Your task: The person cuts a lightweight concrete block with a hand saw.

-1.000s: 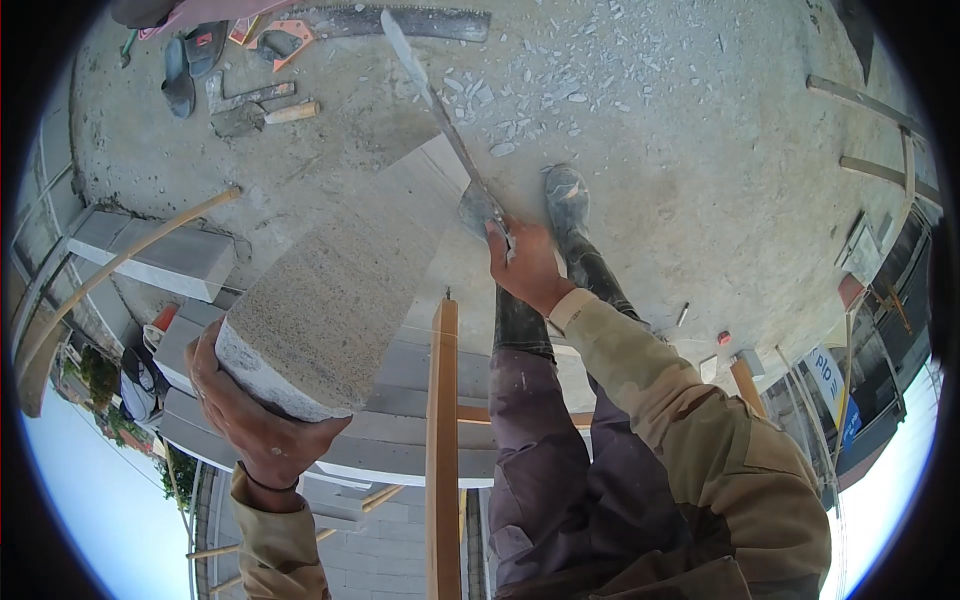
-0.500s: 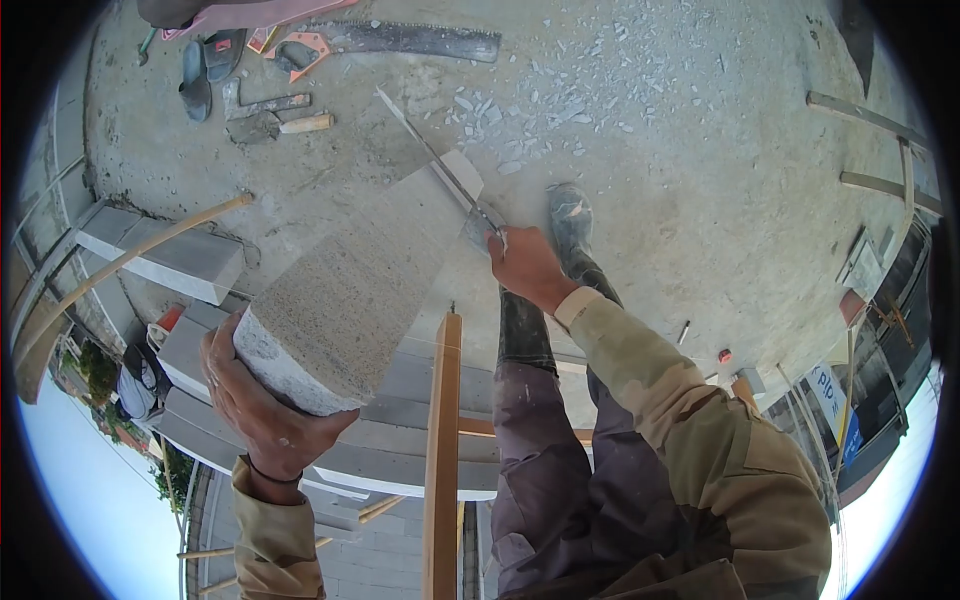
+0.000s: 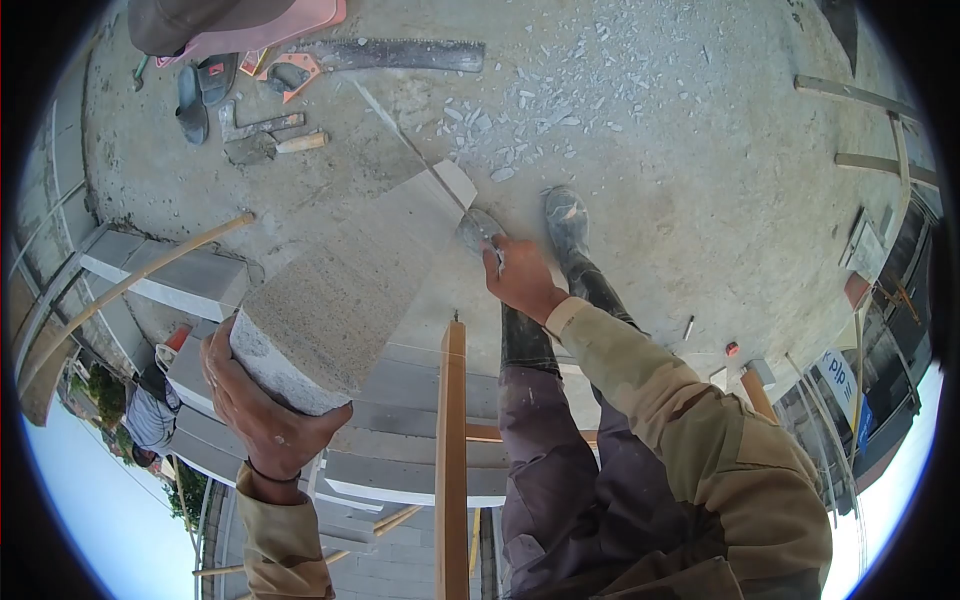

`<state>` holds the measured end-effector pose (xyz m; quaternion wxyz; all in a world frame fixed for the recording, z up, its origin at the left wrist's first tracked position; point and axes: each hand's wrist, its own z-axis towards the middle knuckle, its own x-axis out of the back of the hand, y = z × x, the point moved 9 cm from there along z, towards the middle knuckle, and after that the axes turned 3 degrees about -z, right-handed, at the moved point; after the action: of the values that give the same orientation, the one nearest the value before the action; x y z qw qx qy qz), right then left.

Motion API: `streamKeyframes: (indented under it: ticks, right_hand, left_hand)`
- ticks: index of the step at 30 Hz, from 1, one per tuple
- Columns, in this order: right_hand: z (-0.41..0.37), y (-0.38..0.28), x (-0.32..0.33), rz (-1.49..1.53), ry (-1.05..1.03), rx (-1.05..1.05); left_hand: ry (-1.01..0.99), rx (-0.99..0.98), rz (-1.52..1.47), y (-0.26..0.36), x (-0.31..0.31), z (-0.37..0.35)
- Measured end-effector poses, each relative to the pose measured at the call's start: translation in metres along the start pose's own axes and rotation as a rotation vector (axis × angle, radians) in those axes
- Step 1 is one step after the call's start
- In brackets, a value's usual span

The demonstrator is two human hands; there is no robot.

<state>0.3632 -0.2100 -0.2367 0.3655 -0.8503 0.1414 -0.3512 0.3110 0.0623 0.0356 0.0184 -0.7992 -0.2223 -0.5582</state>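
My left hand (image 3: 268,410) is wrapped round the near end of a long, pale grey block (image 3: 330,300), with its fingers on the left side and the thumb at the lower corner. The block slants up and to the right. My right hand (image 3: 524,274) is closed on the handle end of a thin, long blade (image 3: 400,135), which lies across the block near its far end. The blade points up and to the left. A rounded grey piece shows just beside my right fingers; its exact form is unclear.
A handsaw (image 3: 400,54), sandals (image 3: 192,104), a trowel (image 3: 252,149) and pale chips (image 3: 545,115) lie on the floor. My boots (image 3: 568,220) stand right of the block. An upright wooden post (image 3: 452,460) rises in front. More blocks (image 3: 170,275) sit at left.
The blade and my right hand have shifted slightly down and to the right. My left hand stays on the block. The view has tilted a little, showing more of a dark and pink object at top left.
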Motion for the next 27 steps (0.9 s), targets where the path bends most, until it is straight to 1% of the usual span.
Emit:
streamKeyframes:
  ticks: [1,3,4,6,7,9,10,11,12,13,15,16,18,20,22,23,25,26,27]
  right_hand:
    - [0.005,0.013,-0.008,0.0,0.012,0.009]
    - [0.009,0.039,-0.037,-0.195,-0.131,-0.034]
    - [0.015,0.019,-0.026,-0.19,-0.134,-0.028]
    - [0.012,-0.007,0.001,0.018,-0.154,-0.151]
    - [0.006,-0.014,0.007,0.018,-0.162,-0.159]
    - [-0.005,-0.045,0.035,0.158,0.087,0.056]
    - [-0.01,-0.033,0.021,0.162,0.082,0.054]
    - [-0.016,-0.004,-0.01,0.059,-0.017,-0.008]
    - [-0.014,0.016,-0.023,-0.05,-0.107,-0.062]
    - [-0.006,0.018,-0.013,-0.055,-0.094,-0.049]
    - [0.011,0.025,-0.01,-0.203,-0.207,-0.098]
    - [0.012,0.006,0.0,-0.205,-0.206,-0.085]
    - [-0.004,-0.049,0.043,-0.006,-0.032,0.056]
    - [-0.021,-0.102,0.074,0.126,-0.086,0.115]
    - [-0.042,-0.15,0.102,0.302,-0.082,0.185]
    - [-0.052,-0.16,0.102,0.297,-0.076,0.196]
    - [-0.066,-0.178,0.094,0.215,-0.167,0.252]
    - [-0.066,-0.164,0.078,0.052,-0.19,0.2]
    - [-0.065,-0.146,0.062,0.046,-0.188,0.204]
  left_hand:
    - [0.008,0.007,-0.011,-0.002,0.0,0.001]
    - [0.009,-0.009,-0.03,-0.002,-0.001,0.0]
    - [-0.006,-0.012,-0.053,-0.002,-0.003,-0.003]
    - [-0.003,-0.025,-0.017,0.005,0.0,-0.002]
    - [0.008,-0.044,0.017,0.009,0.0,0.0]
    - [0.001,-0.033,0.008,0.007,-0.002,-0.001]
    - [0.009,-0.027,-0.001,0.006,0.0,-0.001]
    - [0.01,-0.025,-0.001,0.005,0.001,-0.003]
    - [0.02,-0.03,-0.018,0.005,0.0,-0.003]
    - [0.034,-0.039,-0.032,0.004,0.001,0.0]
    - [0.089,-0.041,-0.025,0.009,0.005,0.005]
    - [0.116,-0.043,-0.027,0.011,0.007,0.007]
    - [0.098,-0.043,-0.013,0.011,0.01,0.012]
    - [0.057,-0.043,-0.005,0.011,0.007,0.011]
    - [0.092,-0.049,-0.037,0.011,0.012,0.016]
    - [0.105,-0.051,-0.037,0.012,0.014,0.017]
    - [0.119,-0.03,-0.065,0.01,0.015,0.018]
    - [0.127,-0.031,-0.069,0.011,0.016,0.018]
    - [0.124,-0.027,-0.074,0.011,0.016,0.019]
